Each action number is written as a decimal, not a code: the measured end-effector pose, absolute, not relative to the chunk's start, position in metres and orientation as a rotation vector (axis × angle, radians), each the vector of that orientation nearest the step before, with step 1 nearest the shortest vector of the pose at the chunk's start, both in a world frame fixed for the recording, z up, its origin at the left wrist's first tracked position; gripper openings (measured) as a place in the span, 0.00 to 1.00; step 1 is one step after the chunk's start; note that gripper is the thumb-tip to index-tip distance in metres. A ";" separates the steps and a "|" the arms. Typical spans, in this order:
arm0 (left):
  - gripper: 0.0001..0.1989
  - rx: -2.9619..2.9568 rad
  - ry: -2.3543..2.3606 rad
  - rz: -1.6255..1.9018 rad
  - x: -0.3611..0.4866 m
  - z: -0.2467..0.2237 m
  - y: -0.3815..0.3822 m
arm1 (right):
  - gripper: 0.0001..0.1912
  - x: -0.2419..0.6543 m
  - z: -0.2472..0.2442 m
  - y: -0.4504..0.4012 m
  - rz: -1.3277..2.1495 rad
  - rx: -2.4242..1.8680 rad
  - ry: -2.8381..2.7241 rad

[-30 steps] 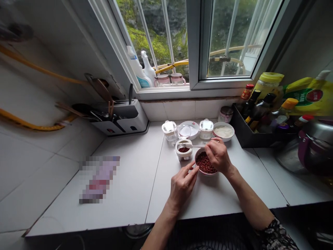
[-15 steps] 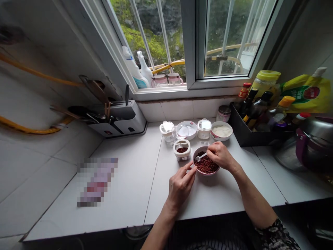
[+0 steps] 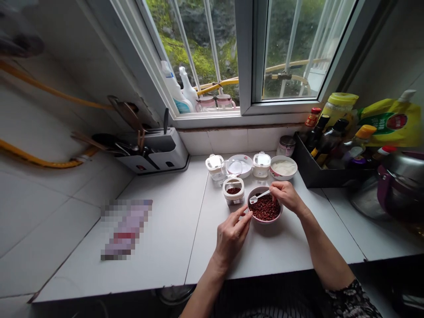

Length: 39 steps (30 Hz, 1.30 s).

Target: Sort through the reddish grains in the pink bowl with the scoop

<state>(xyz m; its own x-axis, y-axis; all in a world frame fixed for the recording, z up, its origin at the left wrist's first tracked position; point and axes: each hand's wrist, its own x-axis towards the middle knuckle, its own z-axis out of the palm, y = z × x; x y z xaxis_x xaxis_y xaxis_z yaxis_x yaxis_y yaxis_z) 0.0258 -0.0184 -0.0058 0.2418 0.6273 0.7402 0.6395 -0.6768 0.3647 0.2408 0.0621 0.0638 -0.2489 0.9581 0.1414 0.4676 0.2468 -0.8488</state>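
A small white spoon (image 3: 264, 194) is pinched in my right hand (image 3: 287, 197), its scoop over the left part of a round bowl (image 3: 266, 222). Dark red peppercorns (image 3: 269, 208) fill much of that bowl, and one or more reddish bits show in the scoop. With thumb and fingertips, my left hand (image 3: 232, 232) grips the bowl's left rim. Just left of the bowl stands a clear square jar (image 3: 234, 199) with a white collar, its lid raised and similar peppercorns inside.
Behind are two white-lidded jars (image 3: 215, 164), a dish of white powder (image 3: 245, 171) and a bowl of pale grains (image 3: 283, 169). A dark box of bottles (image 3: 314, 173) and a steel pot (image 3: 367, 198) stand right. A grey utensil holder (image 3: 168, 152) sits left; a blurred packet (image 3: 127, 229) lies nearer.
My right hand has moved slightly up and right, raising the spoon so its scoop shows more clearly above the peppercorns. My left hand stays at the bowl's rim. The view has shifted slightly.
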 end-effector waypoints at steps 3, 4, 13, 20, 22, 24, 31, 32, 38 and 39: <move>0.13 -2.457 -1.255 -1.469 0.026 -0.005 -0.018 | 0.16 0.242 0.063 0.063 0.904 -1.312 -1.817; 0.13 -2.456 -1.255 -1.469 0.026 -0.005 -0.018 | 0.16 0.242 0.063 0.064 0.907 -1.318 -1.805; 0.13 -2.468 -1.268 -1.451 0.026 -0.005 -0.019 | 0.17 0.232 0.065 0.065 0.872 -1.239 -1.609; 0.13 -2.464 -1.264 -1.453 0.026 -0.004 -0.019 | 0.17 0.202 0.065 0.054 0.301 -1.110 -1.808; 0.13 -2.461 -1.264 -1.452 0.026 -0.004 -0.019 | 0.15 0.196 0.064 0.052 0.076 -1.036 -1.963; 0.14 -2.457 -1.265 -1.452 0.026 -0.004 -0.019 | 0.15 0.192 0.063 0.051 -0.084 -0.970 -2.104; 0.14 -2.461 -1.262 -1.456 0.026 -0.003 -0.019 | 0.15 0.214 0.065 0.055 0.006 -0.986 -1.951; 0.14 -2.462 -1.264 -1.457 0.026 -0.003 -0.019 | 0.15 0.220 0.066 0.056 0.071 -1.017 -1.913; 0.13 -2.455 -1.251 -1.468 0.025 -0.005 -0.019 | 0.18 0.247 0.067 0.062 0.380 -1.177 -2.007; 0.13 -2.455 -1.248 -1.471 0.025 -0.005 -0.019 | 0.18 0.248 0.066 0.062 0.402 -1.194 -2.040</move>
